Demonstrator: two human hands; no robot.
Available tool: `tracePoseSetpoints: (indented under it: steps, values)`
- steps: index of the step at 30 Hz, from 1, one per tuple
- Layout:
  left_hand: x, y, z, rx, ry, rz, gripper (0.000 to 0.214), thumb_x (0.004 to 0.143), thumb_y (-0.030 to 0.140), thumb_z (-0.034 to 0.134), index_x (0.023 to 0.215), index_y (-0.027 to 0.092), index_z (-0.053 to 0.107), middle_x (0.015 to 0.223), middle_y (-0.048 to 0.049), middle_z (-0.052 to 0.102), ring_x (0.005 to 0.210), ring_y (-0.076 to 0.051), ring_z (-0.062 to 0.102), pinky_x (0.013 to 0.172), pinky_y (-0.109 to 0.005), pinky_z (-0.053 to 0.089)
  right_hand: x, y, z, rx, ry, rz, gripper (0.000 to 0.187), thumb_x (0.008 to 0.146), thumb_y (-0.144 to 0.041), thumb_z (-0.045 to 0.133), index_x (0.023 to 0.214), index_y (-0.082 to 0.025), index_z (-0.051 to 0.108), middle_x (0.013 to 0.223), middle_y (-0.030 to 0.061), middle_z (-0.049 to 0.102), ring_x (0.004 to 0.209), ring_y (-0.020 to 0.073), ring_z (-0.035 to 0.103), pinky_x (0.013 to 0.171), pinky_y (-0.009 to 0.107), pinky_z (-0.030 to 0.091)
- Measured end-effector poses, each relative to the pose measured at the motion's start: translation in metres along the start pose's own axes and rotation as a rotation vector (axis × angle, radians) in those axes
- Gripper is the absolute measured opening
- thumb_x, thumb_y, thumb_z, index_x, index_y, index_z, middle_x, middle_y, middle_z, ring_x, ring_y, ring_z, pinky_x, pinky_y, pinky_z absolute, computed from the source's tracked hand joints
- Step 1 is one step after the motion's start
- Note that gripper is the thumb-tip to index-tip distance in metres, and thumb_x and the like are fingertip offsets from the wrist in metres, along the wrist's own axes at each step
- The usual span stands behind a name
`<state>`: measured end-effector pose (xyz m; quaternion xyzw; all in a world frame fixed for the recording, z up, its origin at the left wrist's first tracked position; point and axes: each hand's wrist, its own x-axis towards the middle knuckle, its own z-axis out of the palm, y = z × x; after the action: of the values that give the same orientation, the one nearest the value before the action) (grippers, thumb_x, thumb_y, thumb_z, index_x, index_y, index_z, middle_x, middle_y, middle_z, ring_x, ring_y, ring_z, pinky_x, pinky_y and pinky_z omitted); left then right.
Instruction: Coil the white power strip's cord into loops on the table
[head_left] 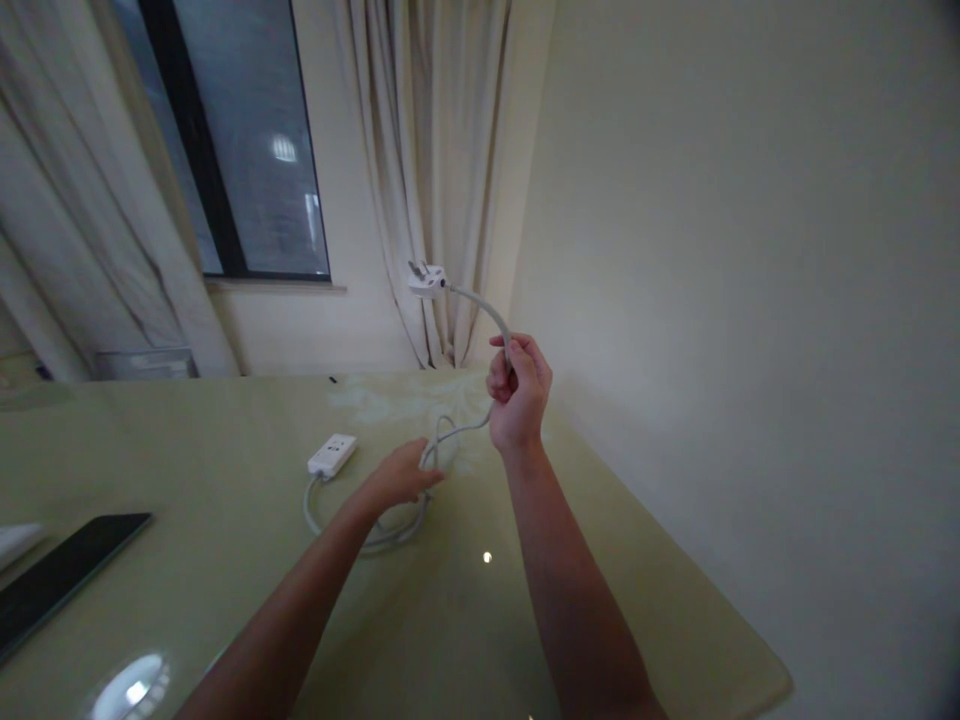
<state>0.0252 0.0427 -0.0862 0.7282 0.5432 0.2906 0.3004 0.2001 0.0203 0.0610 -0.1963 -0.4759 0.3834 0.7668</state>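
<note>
Running from the tabletop up into the air, the white cord [484, 304] is in both hands. Its plug [426, 280] sticks up high at the far end, above the right hand, with its metal pins pointing up and to the left. The right hand [517, 395] is lifted above the tabletop. Its grip is pressed together in a fist around the cord, a little way below the plug. From that fist the cord drops down toward the left hand [401, 478]. The left hand is low, close to the tabletop [225, 480]. Its fingers are on a loop of the cord, but I cannot tell if the grip is pinching the cord or just touching it. The rest of the cord lies in a round loop on the tabletop under the left hand. It ends at a white power strip [332, 455], which lies flat just to the left of that hand.

The tabletop is pale green and shiny. A flat black thing [67, 572] lies near its left edge, well apart from the hands. Behind the tabletop is a window [240, 150] with a dark frame. Pale curtains [427, 150] hang on both sides of it. A plain wall [750, 300] is on the right.
</note>
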Motion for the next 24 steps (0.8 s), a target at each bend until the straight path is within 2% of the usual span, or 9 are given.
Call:
tracePoseSetpoints:
  steps: [2,4,9,12,16,19,21,24]
  values:
    - [0.009,-0.004,0.001,-0.059,-0.086,-0.067,0.050,0.065,0.038,0.081,0.110,0.016,0.073,0.105,-0.0152,0.080,0.075,-0.027,0.073,0.062,-0.033,0.055,0.001,-0.002,0.000,0.014,0.046,-0.012,0.031,0.091,-0.053,0.066,0.088,-0.022,0.061,0.056,-0.0107,0.030,0.048,0.0080,0.019,0.043,0.023,0.014]
    - [0.016,-0.006,-0.002,-0.125,-0.148,-0.105,0.055,0.060,0.038,0.084,0.110,0.016,0.074,0.098,-0.0126,0.080,0.081,-0.029,0.074,0.068,-0.035,0.056,0.001,-0.003,0.002,0.025,0.088,-0.030,0.032,0.090,-0.053,0.067,0.086,-0.022,0.061,0.057,-0.0111,0.026,0.048,0.0077,0.017,0.043,0.023,0.013]
    - [0.012,-0.001,-0.014,-0.300,-0.274,-0.083,0.073,0.066,0.046,0.084,0.131,0.018,0.068,0.106,-0.0101,0.080,0.103,-0.028,0.074,0.093,-0.039,0.055,-0.001,-0.005,0.006,0.017,0.133,-0.045,0.034,0.089,-0.054,0.071,0.087,-0.021,0.063,0.058,-0.0110,0.027,0.049,0.0074,0.018,0.043,0.023,0.012]
    - [0.003,0.009,-0.021,-0.462,-0.328,-0.035,0.065,0.073,0.056,0.085,0.126,0.022,0.069,0.106,-0.0073,0.079,0.104,-0.024,0.072,0.099,-0.039,0.053,0.000,-0.005,0.005,-0.005,0.161,-0.061,0.036,0.089,-0.056,0.072,0.086,-0.021,0.064,0.057,-0.0114,0.027,0.049,0.0072,0.018,0.043,0.024,0.013]
    - [-0.001,0.024,-0.031,-0.583,-0.189,0.006,0.053,0.078,0.068,0.081,0.099,0.021,0.071,0.110,-0.0088,0.076,0.109,-0.023,0.070,0.103,-0.040,0.053,0.004,-0.005,-0.002,-0.049,0.281,-0.107,0.039,0.088,-0.057,0.074,0.079,-0.020,0.065,0.054,-0.0111,0.029,0.048,0.0069,0.017,0.043,0.025,0.012]
    - [-0.001,0.033,-0.040,-0.686,-0.038,0.027,0.055,0.076,0.070,0.081,0.096,0.021,0.067,0.105,-0.0084,0.076,0.107,-0.024,0.072,0.101,-0.043,0.056,0.007,-0.004,-0.007,-0.155,0.366,-0.145,0.044,0.089,-0.060,0.072,0.081,-0.017,0.072,0.054,-0.0087,0.039,0.048,0.0069,0.020,0.044,0.026,0.015]
    - [0.000,0.039,-0.044,-0.741,0.082,0.027,0.055,0.079,0.071,0.078,0.101,0.022,0.062,0.094,-0.0051,0.075,0.097,-0.024,0.074,0.091,-0.043,0.061,0.009,-0.002,-0.011,-0.243,0.370,-0.173,0.045,0.090,-0.061,0.071,0.086,-0.016,0.078,0.057,-0.0060,0.048,0.049,0.0073,0.029,0.045,0.025,0.022]
    - [0.000,0.051,-0.046,-0.715,0.245,0.061,0.048,0.089,0.068,0.067,0.104,0.024,0.055,0.082,-0.0004,0.071,0.082,-0.021,0.074,0.076,-0.039,0.063,0.011,-0.001,-0.014,-0.349,0.324,-0.227,0.039,0.088,-0.054,0.074,0.091,-0.016,0.082,0.068,0.0003,0.065,0.060,0.0109,0.051,0.053,0.025,0.038]
